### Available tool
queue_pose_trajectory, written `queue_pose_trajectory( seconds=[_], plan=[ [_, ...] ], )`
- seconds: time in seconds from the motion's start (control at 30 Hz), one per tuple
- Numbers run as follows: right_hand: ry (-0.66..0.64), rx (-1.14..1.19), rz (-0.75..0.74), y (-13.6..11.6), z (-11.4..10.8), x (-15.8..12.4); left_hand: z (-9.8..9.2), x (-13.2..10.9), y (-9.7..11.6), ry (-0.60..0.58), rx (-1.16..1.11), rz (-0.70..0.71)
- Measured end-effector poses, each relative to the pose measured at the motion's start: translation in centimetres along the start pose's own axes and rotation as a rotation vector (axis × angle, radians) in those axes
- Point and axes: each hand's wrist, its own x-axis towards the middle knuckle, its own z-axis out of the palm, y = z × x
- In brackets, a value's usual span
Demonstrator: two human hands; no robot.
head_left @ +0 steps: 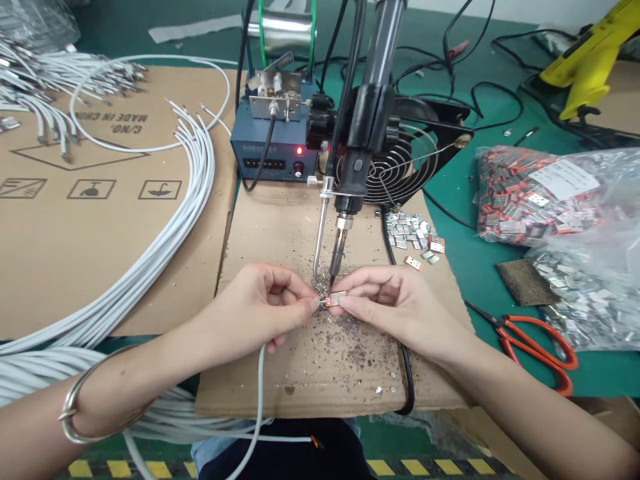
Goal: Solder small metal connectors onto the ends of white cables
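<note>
Solder-flecked cardboard point(320, 380) beneath connector point(334, 300), green bench point(470, 280)

My one head camera looks forward and down, close over both hands point(320, 307) at the desk point(460, 193).

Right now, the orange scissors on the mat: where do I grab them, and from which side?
Take the scissors by the orange handle loops, coming from the near right. They lie flat on the green mat, blades pointing up-left toward the right hand, so the loops are the blunt, open end. The bag of metal shells crowds the far side.
</note>
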Motion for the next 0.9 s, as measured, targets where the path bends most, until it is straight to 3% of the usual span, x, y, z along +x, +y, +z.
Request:
queue_pose_trajectory(
  seconds=[0.5,0.9],
  plan=[
    [-0.015,-0.038,0.019,-0.3,0.0,0.1,0.0,-0.1,0.1,-0.004,0.003,0.010],
    [0.091,-0.171,0.011,0.9,1.2,0.1,0.2,-0.1,0.2,0.013,0.053,-0.037]
  ],
)
